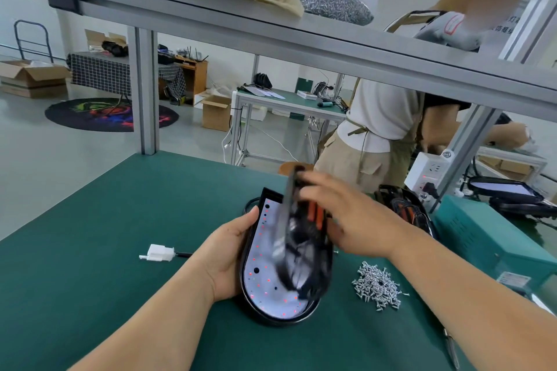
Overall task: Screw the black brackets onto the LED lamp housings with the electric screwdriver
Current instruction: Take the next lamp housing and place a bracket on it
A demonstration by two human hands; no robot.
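- Left hand [232,253] grips the left rim of the glossy, round-ended lamp housing [265,289] — it rests on the green tabletop [120,220].
- Right hand [346,214], blurred, holds the black bracket [289,220] over it.

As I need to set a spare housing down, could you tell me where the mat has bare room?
The widest bare mat lies left of the white connector, and behind the lamp housing toward the frame post. The right side is crowded: screw pile, green box, a second housing.
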